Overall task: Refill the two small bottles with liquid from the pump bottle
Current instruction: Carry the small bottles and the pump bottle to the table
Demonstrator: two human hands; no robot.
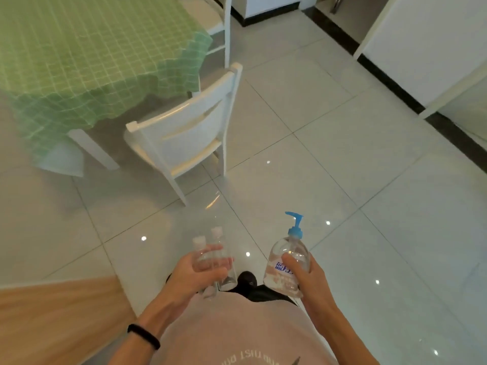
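Note:
Two small clear bottles (214, 255) with pale caps lie side by side in my left hand (191, 277), which grips them around their middles, caps pointing away from me. A clear pump bottle (286, 262) with a blue pump head and a blue-lettered label stands upright in my right hand (307, 275), fingers wrapped around its body. Both hands are held in front of my waist, above the floor, a short gap between them.
A white chair (184, 130) stands ahead, pushed near a table with a green checked cloth (87, 56). A second white chair (220, 19) is behind it. White cabinets (421, 43) line the right. Glossy tiled floor (369, 167) lies ahead; a wooden surface (52, 320) is at lower left.

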